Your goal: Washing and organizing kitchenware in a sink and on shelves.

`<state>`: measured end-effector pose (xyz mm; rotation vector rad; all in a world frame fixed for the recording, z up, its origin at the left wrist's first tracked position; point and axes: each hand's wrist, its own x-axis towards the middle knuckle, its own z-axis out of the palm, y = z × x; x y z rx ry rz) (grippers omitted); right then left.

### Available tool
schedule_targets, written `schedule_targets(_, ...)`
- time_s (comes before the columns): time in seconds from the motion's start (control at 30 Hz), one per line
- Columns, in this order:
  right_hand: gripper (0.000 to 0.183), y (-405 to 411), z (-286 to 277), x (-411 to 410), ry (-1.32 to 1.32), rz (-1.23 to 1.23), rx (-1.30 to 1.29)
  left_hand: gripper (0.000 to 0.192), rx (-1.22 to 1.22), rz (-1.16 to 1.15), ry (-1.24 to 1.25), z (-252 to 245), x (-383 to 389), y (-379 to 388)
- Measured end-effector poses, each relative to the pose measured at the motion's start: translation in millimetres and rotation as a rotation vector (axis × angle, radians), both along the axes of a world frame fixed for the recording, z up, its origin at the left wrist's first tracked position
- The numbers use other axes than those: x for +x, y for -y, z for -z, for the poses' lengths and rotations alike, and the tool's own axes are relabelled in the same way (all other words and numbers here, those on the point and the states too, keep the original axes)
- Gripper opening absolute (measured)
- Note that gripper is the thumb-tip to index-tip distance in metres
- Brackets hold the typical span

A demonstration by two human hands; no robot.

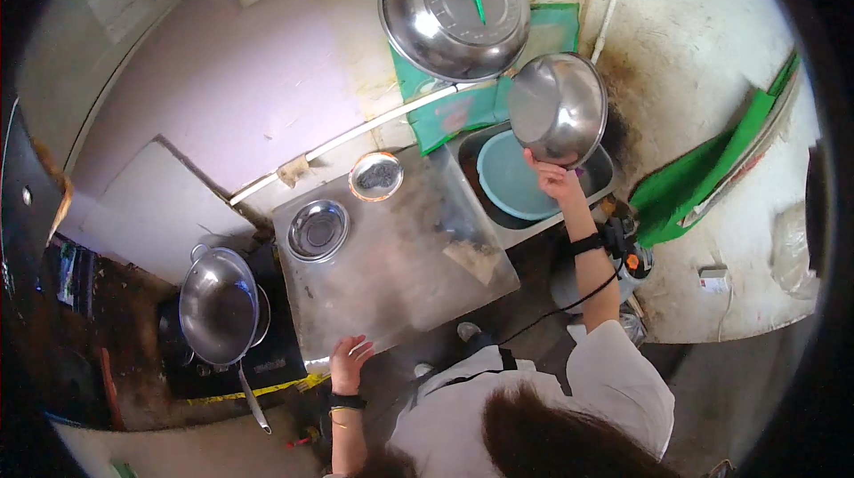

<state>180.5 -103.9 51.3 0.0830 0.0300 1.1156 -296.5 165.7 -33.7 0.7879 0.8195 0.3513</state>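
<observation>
My right hand (554, 179) grips the rim of a stainless steel bowl (559, 110), which is tipped up with its underside showing, above a sink. Under it, a light blue plastic basin (507, 178) sits in the sink (472, 201). My left hand (349, 358) is over the front edge of a metal worktop (393, 264), fingers apart, holding nothing. On the worktop lie a small steel bowl (319, 231) and a round container (376, 176) with an orange-patterned rim and grey contents that I cannot make out.
At the left, a steel wok (219, 304) stands on a black cooktop (283, 351), its handle jutting forward. A large steel basin (454, 11) is against the wall above a green sheet (444, 114). Green cloth (707, 171) hangs at the right. A black cable (560, 308) runs from my right wrist.
</observation>
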Motion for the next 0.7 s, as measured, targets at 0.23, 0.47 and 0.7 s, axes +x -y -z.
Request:
schedule_targets(0.23, 0.046, 3, 5, 20, -0.089, -0.015, 0.12, 0.021, -0.073, -0.065, -0.056, 26, 21, -28)
schedule_targets(0.47, 0.044, 9, 33, 18, -0.274, -0.017, 0.276, 0.049, -0.026, -0.189, 0.076, 104, 68, -104)
schedule_targets(0.7, 0.043, 48, 58, 16, -0.374, 0.029, 0.114, 0.056, -0.037, -0.331, -0.142, 64, 158, -152)
